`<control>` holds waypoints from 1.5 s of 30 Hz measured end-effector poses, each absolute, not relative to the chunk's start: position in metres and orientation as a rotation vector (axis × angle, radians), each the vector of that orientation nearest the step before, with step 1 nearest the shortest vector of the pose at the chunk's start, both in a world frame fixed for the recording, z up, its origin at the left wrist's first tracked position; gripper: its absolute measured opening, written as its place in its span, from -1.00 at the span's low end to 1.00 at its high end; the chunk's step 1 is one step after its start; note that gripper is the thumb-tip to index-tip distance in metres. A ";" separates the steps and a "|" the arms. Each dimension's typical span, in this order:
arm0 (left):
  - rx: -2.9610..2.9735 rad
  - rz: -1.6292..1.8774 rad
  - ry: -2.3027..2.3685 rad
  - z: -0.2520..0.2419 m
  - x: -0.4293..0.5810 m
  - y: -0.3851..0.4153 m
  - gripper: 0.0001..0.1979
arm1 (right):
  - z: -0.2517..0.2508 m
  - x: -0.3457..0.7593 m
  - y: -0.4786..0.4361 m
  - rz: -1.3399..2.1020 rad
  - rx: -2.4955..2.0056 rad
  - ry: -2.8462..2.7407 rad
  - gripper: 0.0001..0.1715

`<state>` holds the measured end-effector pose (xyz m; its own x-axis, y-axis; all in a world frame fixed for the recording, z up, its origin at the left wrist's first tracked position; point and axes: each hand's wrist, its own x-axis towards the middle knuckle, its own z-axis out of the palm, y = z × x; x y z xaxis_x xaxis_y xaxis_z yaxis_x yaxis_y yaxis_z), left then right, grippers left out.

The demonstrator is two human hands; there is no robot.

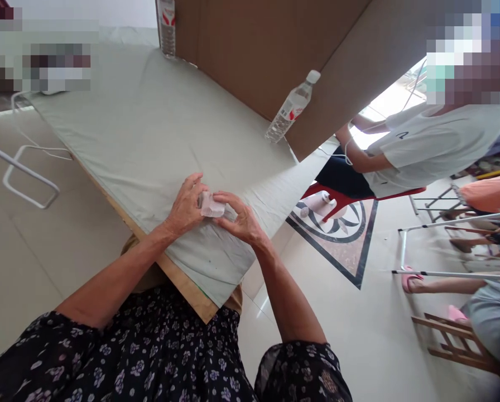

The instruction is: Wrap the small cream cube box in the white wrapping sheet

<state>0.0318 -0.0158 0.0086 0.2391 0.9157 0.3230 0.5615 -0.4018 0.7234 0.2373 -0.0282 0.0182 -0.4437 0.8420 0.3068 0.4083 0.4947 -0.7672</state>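
Note:
Between my two hands, over the near part of the cloth-covered table, is a small clear, whitish block-like object [213, 205]. My left hand [187, 205] grips its left side with curled fingers. On its right side, my right hand [239, 219] holds it between thumb and fingers. What the object is made of cannot be told. Pale green cloth [149, 128] lies under both hands, slightly wrinkled.
A water bottle [292, 109] stands by a large brown cardboard panel [250, 50]; another bottle [167, 30] is farther back. At the right sits a person in a white shirt [434, 145]. The wooden table edge [191, 290] is near my body.

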 end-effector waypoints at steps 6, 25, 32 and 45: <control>1.880 0.982 1.238 0.019 0.023 -0.017 -0.70 | 0.010 0.228 -0.029 0.680 -1.144 -1.961 -0.63; 1.449 0.841 0.968 0.018 0.021 -0.011 -0.16 | 0.017 0.224 -0.042 0.624 -1.394 -1.648 -0.60; 1.481 0.833 0.966 0.008 0.016 -0.012 -0.11 | 0.010 0.221 -0.034 0.644 -1.342 -1.927 -0.55; 1.414 0.823 0.961 0.017 0.018 -0.008 -0.13 | -0.002 0.223 -0.038 0.899 -1.212 -1.749 -0.09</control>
